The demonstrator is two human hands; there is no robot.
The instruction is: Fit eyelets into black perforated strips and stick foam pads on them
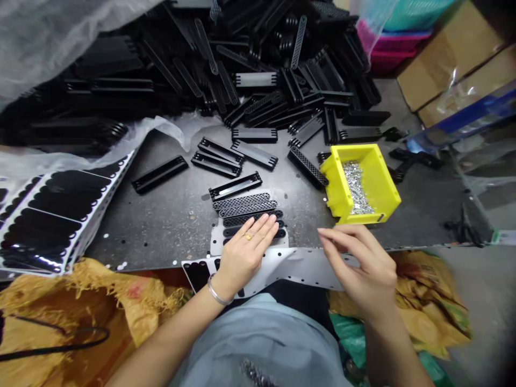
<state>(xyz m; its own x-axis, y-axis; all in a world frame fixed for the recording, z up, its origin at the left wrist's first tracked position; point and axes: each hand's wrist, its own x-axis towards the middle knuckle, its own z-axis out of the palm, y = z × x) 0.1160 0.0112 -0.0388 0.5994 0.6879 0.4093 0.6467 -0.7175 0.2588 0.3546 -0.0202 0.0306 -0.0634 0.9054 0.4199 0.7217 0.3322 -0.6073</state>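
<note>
The left hand (244, 253) is laid flat and open, its fingers extended and close together, and is pressed on a row of black perforated plastic strips (252, 217). A gold ring (248, 237) and a silver bangle (219, 290) are worn on that side. The right hand (360, 263) is held narrow, with the fingers (334, 232) curled toward the thumb, just above a white die-cut backing sheet (306, 266); whether a tiny piece is pinched there cannot be told. Near that hand, a yellow plastic bin (381, 185) of silver rhinestones (355, 188) is set tilted on a dark perforated metal table (161, 236). Loose black plastic frames (215, 164) are scattered beyond the strips, backed by a large heap of black parts (258, 70). Even pressure from the flat hand is judged best for keeping the strips from shifting, while small pieces are best handled with the fingertips alone.
</note>
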